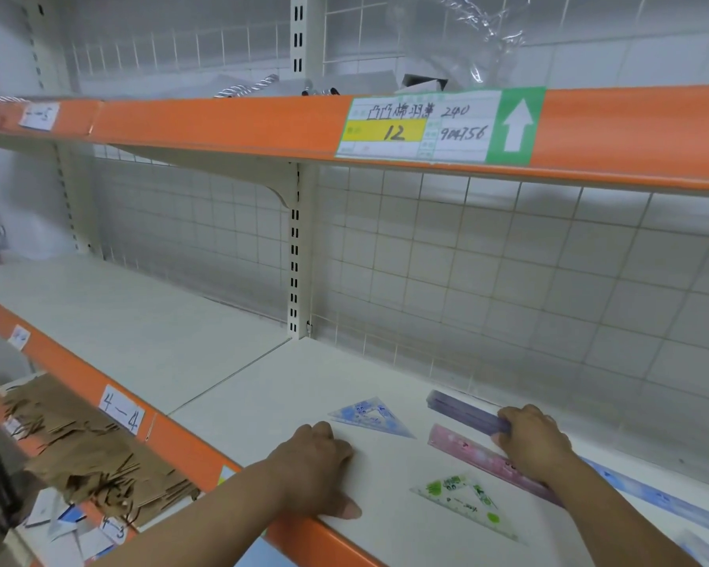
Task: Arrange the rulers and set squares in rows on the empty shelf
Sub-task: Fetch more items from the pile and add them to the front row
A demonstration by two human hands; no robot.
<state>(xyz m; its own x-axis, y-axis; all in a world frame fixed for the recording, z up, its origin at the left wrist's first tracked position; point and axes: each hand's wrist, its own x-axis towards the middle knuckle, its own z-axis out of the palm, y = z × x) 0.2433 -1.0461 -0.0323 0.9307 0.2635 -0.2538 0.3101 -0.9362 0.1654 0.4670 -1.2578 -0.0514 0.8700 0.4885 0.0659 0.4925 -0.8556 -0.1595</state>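
Note:
On the white shelf (238, 407) lie a blue set square (371, 417), a green-patterned set square (465, 501), a pink ruler (471, 452) and a long blue ruler (647, 495) at the right. My right hand (535, 441) grips one end of a purple ruler (461, 411) near the back of the shelf, and its heel covers part of the pink ruler. My left hand (316, 470) rests on the shelf near the front edge, left of the blue set square, fingers curled under and thumb along the edge, holding nothing.
A wire grid (508, 280) backs the shelf. An orange-edged shelf (222, 124) with a price label (439, 124) hangs overhead. Below at the left, brown paper bags (87, 448) and loose cards lie on a lower shelf. A slotted upright (294, 255) divides the bays.

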